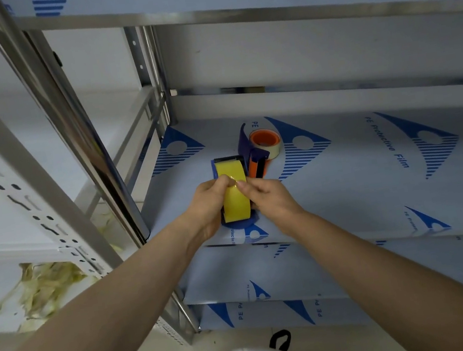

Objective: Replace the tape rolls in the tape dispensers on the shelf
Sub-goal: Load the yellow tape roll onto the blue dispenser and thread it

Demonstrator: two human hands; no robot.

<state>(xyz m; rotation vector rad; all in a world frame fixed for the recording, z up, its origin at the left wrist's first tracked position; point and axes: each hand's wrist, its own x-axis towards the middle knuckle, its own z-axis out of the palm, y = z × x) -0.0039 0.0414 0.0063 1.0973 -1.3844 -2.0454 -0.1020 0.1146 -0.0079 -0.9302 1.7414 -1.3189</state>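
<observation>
Head view — close, angled down onto the shelf (360,173).

— Where are the arms?
— Both bare forearms reach forward and converge.
— And the hands?
— The left hand (208,201) curls inward, thumb up. The right hand (267,197) pinches, its fingertips (239,186) meeting the left thumb.

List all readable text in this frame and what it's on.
"PE Protective Film": on the film covering the middle shelf, right of the hands, running vertically.
"PE": on the same film, behind the orange roll.
"PE P...": cut-off repeats of the same print on the lower shelf film.
Yellow roll and dispensers: no readable text.
</observation>
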